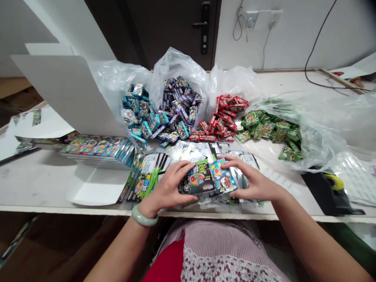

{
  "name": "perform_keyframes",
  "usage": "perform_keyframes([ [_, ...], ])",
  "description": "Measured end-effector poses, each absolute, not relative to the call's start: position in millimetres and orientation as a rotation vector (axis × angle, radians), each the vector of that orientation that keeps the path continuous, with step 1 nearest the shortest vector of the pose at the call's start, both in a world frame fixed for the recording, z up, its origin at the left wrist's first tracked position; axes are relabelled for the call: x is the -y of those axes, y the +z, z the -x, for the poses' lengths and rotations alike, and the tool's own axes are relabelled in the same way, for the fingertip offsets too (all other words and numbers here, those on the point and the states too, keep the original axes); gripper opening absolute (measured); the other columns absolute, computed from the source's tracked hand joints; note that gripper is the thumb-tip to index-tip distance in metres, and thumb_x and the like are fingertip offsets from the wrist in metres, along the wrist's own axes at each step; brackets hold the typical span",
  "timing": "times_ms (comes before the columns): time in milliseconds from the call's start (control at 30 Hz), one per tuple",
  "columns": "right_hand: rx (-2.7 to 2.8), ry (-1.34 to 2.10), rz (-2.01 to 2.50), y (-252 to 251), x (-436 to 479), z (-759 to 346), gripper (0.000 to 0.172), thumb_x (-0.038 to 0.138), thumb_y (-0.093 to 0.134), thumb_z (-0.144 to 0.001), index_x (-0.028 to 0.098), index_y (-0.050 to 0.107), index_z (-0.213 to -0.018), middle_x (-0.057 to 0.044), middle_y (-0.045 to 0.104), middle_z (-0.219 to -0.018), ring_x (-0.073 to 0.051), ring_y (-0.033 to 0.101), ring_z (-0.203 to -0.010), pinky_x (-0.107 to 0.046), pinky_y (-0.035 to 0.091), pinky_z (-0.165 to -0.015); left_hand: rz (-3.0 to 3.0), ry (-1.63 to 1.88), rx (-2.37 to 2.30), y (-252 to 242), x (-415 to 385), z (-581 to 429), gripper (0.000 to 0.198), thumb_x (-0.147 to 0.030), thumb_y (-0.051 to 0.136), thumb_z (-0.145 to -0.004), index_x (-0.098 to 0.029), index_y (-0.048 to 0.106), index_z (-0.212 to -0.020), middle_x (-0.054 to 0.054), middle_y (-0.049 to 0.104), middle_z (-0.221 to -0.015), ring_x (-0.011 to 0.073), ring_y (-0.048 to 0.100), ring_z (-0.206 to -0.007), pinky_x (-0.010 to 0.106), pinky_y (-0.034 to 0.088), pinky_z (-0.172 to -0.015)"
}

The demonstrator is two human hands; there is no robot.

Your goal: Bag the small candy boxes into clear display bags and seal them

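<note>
Holding two printed card packets edge to edge at the front of the white-topped workbench (35, 182), the left hand (167, 184) is half closed, its fingers curved over a black-and-green card packet (196, 178). The right hand (254, 180) is likewise half closed, its fingers wrapped over the top edge of a blue multicoloured card packet (223, 176), which overlaps the black-and-green card packet at their shared edge. A pale green bangle (144, 216) encircles the left wrist. Directly beneath the hands lies a loose spread of silver-backed packets (190, 152); whether the held packets touch it cannot be determined. Further back, four separate heaps stand in a row: teal boxes (138, 113), purple boxes (179, 105), red boxes (223, 117) and green boxes (270, 129), with clear polythene bags (176, 66) behind and around them. A row of stacked flat packets (96, 150) lies left of the hands, beside a folded white card sheet (64, 94). A black tape dispenser (329, 192) with a yellow roll stands at right.
</note>
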State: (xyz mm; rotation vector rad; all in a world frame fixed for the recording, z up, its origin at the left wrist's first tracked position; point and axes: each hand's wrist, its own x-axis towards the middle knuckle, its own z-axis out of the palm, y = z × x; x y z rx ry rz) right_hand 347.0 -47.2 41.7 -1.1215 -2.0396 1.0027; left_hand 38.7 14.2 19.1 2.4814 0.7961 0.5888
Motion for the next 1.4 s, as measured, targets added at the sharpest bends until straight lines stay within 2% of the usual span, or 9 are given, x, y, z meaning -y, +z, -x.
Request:
perform_keyframes([
  [233,2.089,1.031,1.135,44,42,-348,0.061,0.035,0.077,-0.075,0.03,0.049,-0.129,-0.009,0.035,-0.152,-0.031,0.033,-0.141,-0.054,0.028,-0.113,-2.466,0.529,-0.718,19,-11,-38,0.093,-0.049,0.079,-0.07,-0.029,0.03,-0.146,0.011,0.042,-0.14,0.0318,0.044,-0.128,0.051,0.039,-0.108],
  [600,2.059,0.982,1.12,56,25,-351,0.055,0.037,0.074,-0.076,0.028,0.055,-0.127,-0.008,0.048,-0.143,-0.031,0.042,-0.135,-0.051,0.033,-0.112,-2.32,0.541,-0.676,28,-14,-48,0.085,-0.047,0.077,-0.072,-0.028,0.036,-0.144,0.011,0.047,-0.137,0.0322,0.046,-0.127,0.052,0.041,-0.107],
  [767,1.903,1.118,1.045,54,23,-354,0.053,0.047,0.07,-0.079,0.028,0.055,-0.126,-0.007,0.053,-0.137,-0.029,0.046,-0.132,-0.047,0.037,-0.11,-2.291,0.583,-0.707,30,-16,-48,0.084,-0.048,0.078,-0.071,-0.028,0.038,-0.143,0.011,0.048,-0.137,0.0327,0.046,-0.127,0.052,0.04,-0.108],
  [867,1.776,1.056,1.043,54,27,-352,0.052,0.052,0.067,-0.081,0.029,0.053,-0.125,-0.008,0.048,-0.14,-0.028,0.041,-0.135,-0.046,0.036,-0.111,-2.319,0.622,-0.761,30,-16,-45,0.086,-0.046,0.079,-0.07,-0.029,0.037,-0.143,0.01,0.048,-0.137,0.0324,0.046,-0.128,0.052,0.038,-0.109],
  [967,1.835,0.793,1.149,54,33,-344,0.054,0.042,0.073,-0.077,0.029,0.052,-0.125,-0.008,0.04,-0.145,-0.03,0.032,-0.14,-0.049,0.028,-0.115,-2.356,0.623,-0.782,30,-16,-44,0.086,-0.045,0.079,-0.07,-0.028,0.036,-0.143,0.011,0.046,-0.138,0.0321,0.045,-0.128,0.051,0.038,-0.11],
  [1100,2.003,0.639,1.135,54,39,-334,0.058,0.033,0.075,-0.074,0.029,0.05,-0.127,-0.008,0.038,-0.146,-0.032,0.033,-0.139,-0.053,0.025,-0.115,-2.371,0.661,-0.801,28,-15,-45,0.086,-0.045,0.079,-0.07,-0.027,0.037,-0.143,0.011,0.047,-0.136,0.0325,0.046,-0.127,0.052,0.039,-0.109],
  [1300,2.096,0.805,1.064,50,42,-337,0.058,0.035,0.078,-0.073,0.032,0.051,-0.125,-0.008,0.038,-0.145,-0.033,0.036,-0.137,-0.054,0.032,-0.112,-2.407,0.645,-0.754,30,-11,-48,0.088,-0.047,0.081,-0.067,-0.027,0.038,-0.142,0.011,0.048,-0.135,0.0322,0.047,-0.124,0.051,0.041,-0.106],
  [1400,2.156,0.882,1.034,45,41,-335,0.063,0.037,0.075,-0.078,0.036,0.046,-0.133,-0.005,0.033,-0.151,-0.031,0.03,-0.141,-0.055,0.028,-0.114,-2.437,0.663,-0.713,29,-9,-50,0.088,-0.048,0.08,-0.068,-0.026,0.038,-0.142,0.012,0.049,-0.133,0.0322,0.048,-0.123,0.05,0.042,-0.105],
])
